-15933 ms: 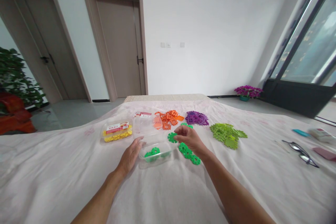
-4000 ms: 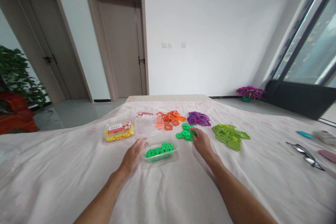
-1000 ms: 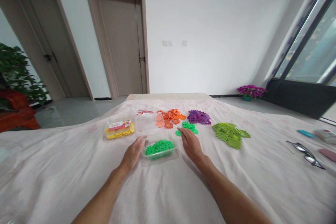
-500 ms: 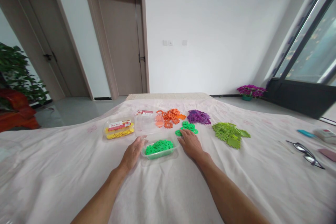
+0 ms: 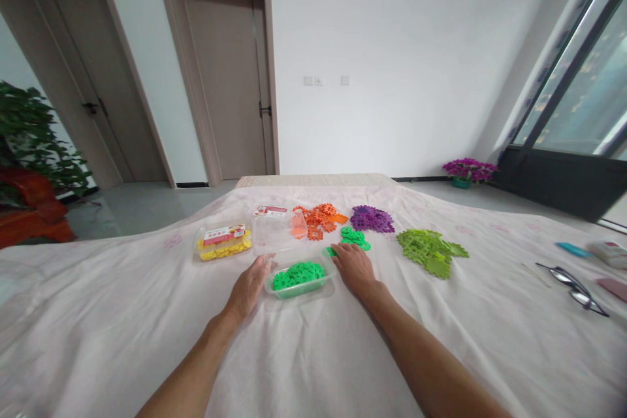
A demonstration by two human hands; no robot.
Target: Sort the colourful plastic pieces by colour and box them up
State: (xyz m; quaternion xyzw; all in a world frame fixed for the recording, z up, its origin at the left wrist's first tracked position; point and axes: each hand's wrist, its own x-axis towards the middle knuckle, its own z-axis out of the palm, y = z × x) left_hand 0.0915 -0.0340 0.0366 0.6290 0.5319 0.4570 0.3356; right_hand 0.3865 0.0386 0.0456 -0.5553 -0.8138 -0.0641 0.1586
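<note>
A clear plastic box (image 5: 295,292) filled with green snowflake building pieces (image 5: 300,273) stands on the cloth. My left hand (image 5: 251,286) is against its left end, fingers curved round the far corner. On the other side, my right hand (image 5: 353,266) is palm down beyond the box's right end. Its fingertips close on a green snowflake piece (image 5: 331,252), mostly covered by the fingers. Just past that hand lies a small heap of loose green pieces (image 5: 353,236).
Behind are orange pieces (image 5: 321,217), purple pieces (image 5: 371,218) and an open clear box or lid (image 5: 274,230). A labelled box of yellow pieces (image 5: 224,243) sits left. Lime-green pieces (image 5: 431,251) and eyeglasses (image 5: 572,287) lie right on the cloth (image 5: 313,366).
My right hand has shifted slightly left and down, off the loose green heap, with its fingertips now at the separate piece by the box. My left hand stays at the box.
</note>
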